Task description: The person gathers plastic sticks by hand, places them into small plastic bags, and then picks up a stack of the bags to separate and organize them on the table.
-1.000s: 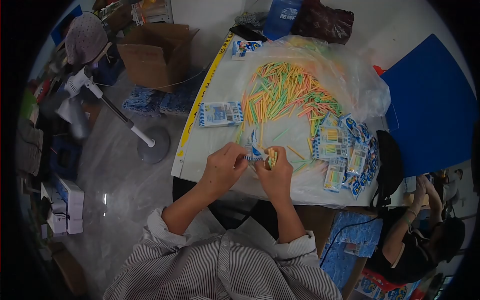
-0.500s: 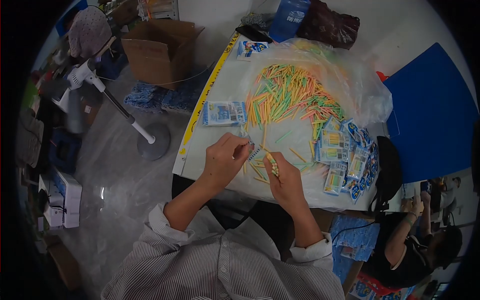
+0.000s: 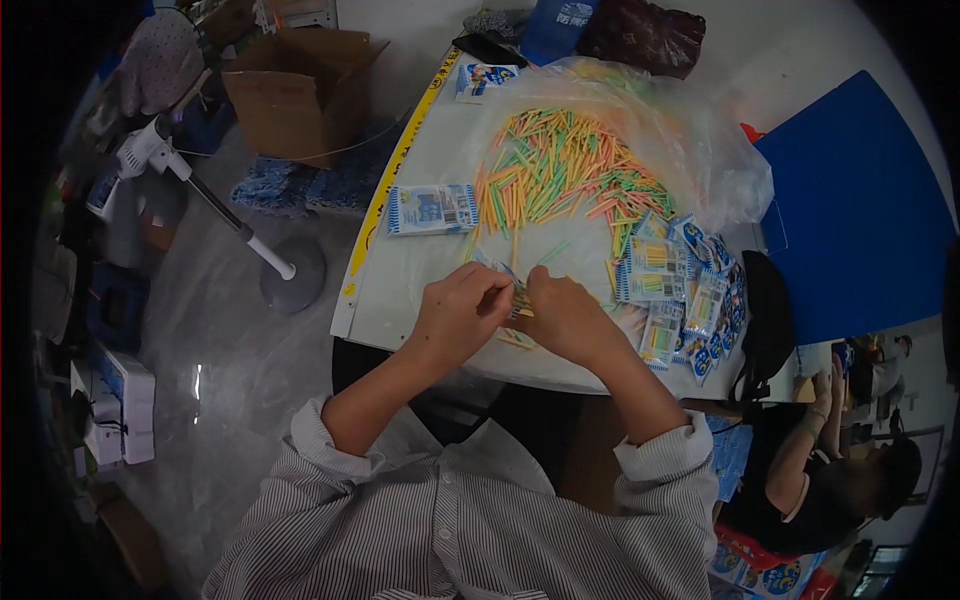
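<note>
My left hand [image 3: 462,312] is closed on a small clear-and-blue packet [image 3: 493,262], pinched near its edge. Right beside it, my right hand [image 3: 568,318] curls round a small bundle of pastel sticks [image 3: 521,301], whose ends meet the packet between my fingers. Most of the bundle is hidden by the hands. Beyond them lies a big loose heap of yellow, green and pink sticks [image 3: 570,165] on the white table [image 3: 400,275]. A stack of flat blue-and-white packets [image 3: 432,209] sits left of the heap. Filled packets [image 3: 656,272] pile up at its right.
A large clear plastic bag [image 3: 715,185] spreads behind the heap. A black bag [image 3: 768,320] sits at the right edge near a blue board [image 3: 850,215]. A cardboard box [image 3: 290,105] and a fan stand [image 3: 292,272] are left. A person [image 3: 820,480] sits at right.
My right hand has moved left with the bundle of sticks to meet the packet in my left hand. The view has shifted slightly, so the table appears a little higher and further left.
</note>
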A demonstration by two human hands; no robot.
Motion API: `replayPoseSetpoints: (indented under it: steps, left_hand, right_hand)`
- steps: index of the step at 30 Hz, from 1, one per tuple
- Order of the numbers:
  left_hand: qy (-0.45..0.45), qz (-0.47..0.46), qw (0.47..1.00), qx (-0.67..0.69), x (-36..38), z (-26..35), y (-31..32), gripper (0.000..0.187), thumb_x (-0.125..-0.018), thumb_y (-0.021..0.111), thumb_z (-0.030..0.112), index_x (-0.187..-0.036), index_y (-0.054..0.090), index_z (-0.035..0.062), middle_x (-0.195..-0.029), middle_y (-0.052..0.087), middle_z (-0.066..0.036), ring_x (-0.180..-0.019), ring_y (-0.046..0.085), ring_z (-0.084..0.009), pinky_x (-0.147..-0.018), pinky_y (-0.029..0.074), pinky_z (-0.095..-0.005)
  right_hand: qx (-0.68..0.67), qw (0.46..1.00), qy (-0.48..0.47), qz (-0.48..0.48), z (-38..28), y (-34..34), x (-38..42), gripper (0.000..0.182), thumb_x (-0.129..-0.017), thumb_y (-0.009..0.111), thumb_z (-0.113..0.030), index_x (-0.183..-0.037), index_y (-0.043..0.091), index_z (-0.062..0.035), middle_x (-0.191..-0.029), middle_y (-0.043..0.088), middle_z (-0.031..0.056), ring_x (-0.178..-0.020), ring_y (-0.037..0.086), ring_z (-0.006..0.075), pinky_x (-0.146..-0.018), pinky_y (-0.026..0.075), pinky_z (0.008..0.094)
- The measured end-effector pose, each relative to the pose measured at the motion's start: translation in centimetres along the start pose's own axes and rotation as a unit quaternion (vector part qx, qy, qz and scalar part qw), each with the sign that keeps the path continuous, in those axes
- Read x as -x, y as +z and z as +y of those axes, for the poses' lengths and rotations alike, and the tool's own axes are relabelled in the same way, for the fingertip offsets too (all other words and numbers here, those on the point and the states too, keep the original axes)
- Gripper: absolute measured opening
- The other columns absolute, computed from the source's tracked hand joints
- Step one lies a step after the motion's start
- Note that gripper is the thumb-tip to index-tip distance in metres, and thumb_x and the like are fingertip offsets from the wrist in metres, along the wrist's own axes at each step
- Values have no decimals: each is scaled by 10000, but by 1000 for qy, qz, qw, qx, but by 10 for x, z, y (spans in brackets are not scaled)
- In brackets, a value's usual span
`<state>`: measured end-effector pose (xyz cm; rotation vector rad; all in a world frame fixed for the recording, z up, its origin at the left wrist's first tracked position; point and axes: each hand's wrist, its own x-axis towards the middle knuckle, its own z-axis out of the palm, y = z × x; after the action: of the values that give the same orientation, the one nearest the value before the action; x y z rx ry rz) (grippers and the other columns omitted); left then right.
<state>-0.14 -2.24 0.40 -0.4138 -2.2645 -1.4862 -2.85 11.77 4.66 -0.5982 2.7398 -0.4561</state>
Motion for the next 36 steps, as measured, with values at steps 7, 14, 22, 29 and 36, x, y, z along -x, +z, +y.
replayPoseSetpoints:
  steps: [7,14,22,29,36]
  left_hand:
    - [-122,-43,989,76,-2,2,5,100,-725,593,73,-731,535,-8,-648,574,-101,-548,574,-202,-508,441,-278]
    - [-148,-23,986,69,-6,-4,2,151,-739,606,81,-705,501,-22,-607,568,-74,-502,531,-86,-476,428,-228]
    - [-279,9,926,256,-14,-18,-10,143,-763,554,102,-719,480,-12,-596,570,-69,-502,551,-100,-459,437,-225]
    - [-322,54,874,360,-19,-16,-14,119,-787,526,103,-749,465,8,-643,573,-64,-509,536,-92,-470,444,-211]
    - [-195,26,939,282,-4,-13,-20,230,-733,632,140,-846,462,33,-746,551,-36,-653,527,-87,-602,445,-218]
  right_hand:
    - [98,984,-51,-141,-9,-25,-15,448,-599,715,-205,-852,444,47,-812,555,224,-799,551,364,-689,447,390]
    - [103,984,-64,-130,-24,-48,-22,478,-583,723,-150,-925,441,30,-834,542,204,-780,558,343,-650,465,361]
    - [-312,944,-80,76,4,-26,-19,295,-723,633,-60,-980,499,-7,-858,526,68,-704,560,119,-543,472,239]
    - [-241,928,-59,278,-17,24,4,168,-722,630,-46,-867,559,-2,-878,530,81,-841,529,139,-672,463,261]
    - [-335,864,-129,353,3,23,14,165,-789,536,-14,-951,563,8,-919,549,74,-840,538,135,-739,438,244]
